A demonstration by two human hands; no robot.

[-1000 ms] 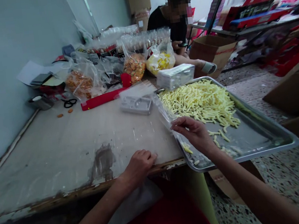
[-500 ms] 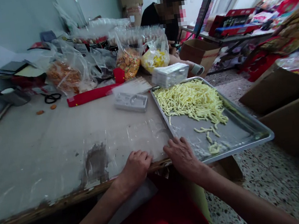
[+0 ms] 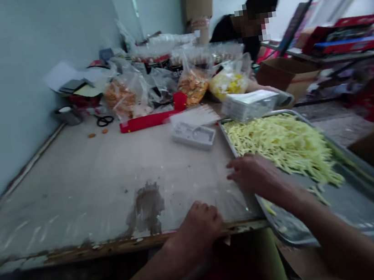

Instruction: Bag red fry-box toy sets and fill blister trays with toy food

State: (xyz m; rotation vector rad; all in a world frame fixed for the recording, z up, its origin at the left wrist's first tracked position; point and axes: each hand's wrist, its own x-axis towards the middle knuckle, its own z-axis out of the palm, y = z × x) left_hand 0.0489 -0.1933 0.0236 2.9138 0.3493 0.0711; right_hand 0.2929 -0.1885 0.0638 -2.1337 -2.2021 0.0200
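Observation:
My left hand (image 3: 198, 223) rests at the front edge of the worn table (image 3: 87, 194), its fingers curled in. What lies inside them, if anything, is hidden. Reaching leftward, my right hand (image 3: 255, 173) is open over the left rim of a metal tray (image 3: 358, 214), fingers slightly apart. Pale yellow dough-like strips (image 3: 277, 142) are heaped in the tray's far part, with a few loose ones nearer me. Beyond my right hand, a clear plastic mould tray (image 3: 193, 135) lies on the table. The picture is somewhat smeared by motion.
A stack of clear plastic boxes (image 3: 249, 104) sits at the tray's far corner. Further back are a red strip (image 3: 150, 121), scissors (image 3: 104, 120), and filled bags (image 3: 193, 84). Another person (image 3: 227, 29) is behind them. A cardboard box (image 3: 289, 76) stands at right.
The view has swung left. My right hand has lifted from the table's front edge and moved forward along the tray's left side. My left hand stays at the edge.

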